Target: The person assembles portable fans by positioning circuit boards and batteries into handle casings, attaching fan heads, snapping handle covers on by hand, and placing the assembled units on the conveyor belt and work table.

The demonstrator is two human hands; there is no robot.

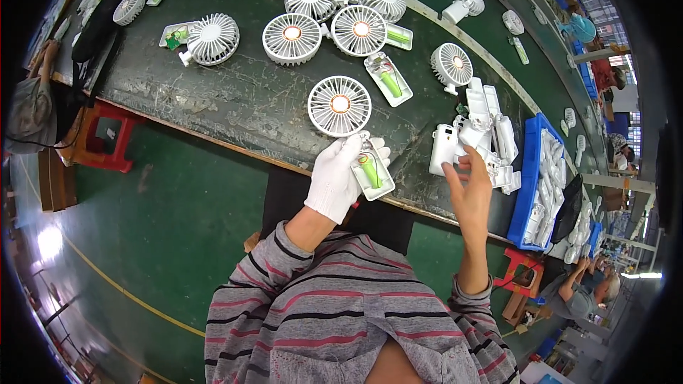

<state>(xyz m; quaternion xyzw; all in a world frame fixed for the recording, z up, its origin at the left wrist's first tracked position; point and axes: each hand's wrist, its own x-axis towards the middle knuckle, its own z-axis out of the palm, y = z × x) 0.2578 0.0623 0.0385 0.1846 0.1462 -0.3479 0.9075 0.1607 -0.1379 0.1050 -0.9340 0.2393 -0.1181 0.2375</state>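
Note:
My left hand (333, 179), in a white knit glove, grips a small white handheld fan (341, 105) by its handle. The handle's opened shell (373, 179) faces up and shows a bright green battery with thin wires. Its round grille points up, over the table edge. My bare right hand (472, 188) hovers at a pile of loose white handle covers, thumb and fingers apart. The thumb overlaps the lower corner of one smooth white cover (444, 148); whether it touches cannot be told. More white covers (504, 141) lie heaped beyond the fingers.
Several fans with opened handles (311, 1) cluster at the far side of the dark green bench (235, 103). An open handle shell (388, 80) lies nearer. A blue bin (528, 185) of white parts stands right. Red stools (107, 139) stand below. Another person (580, 291) sits farther right.

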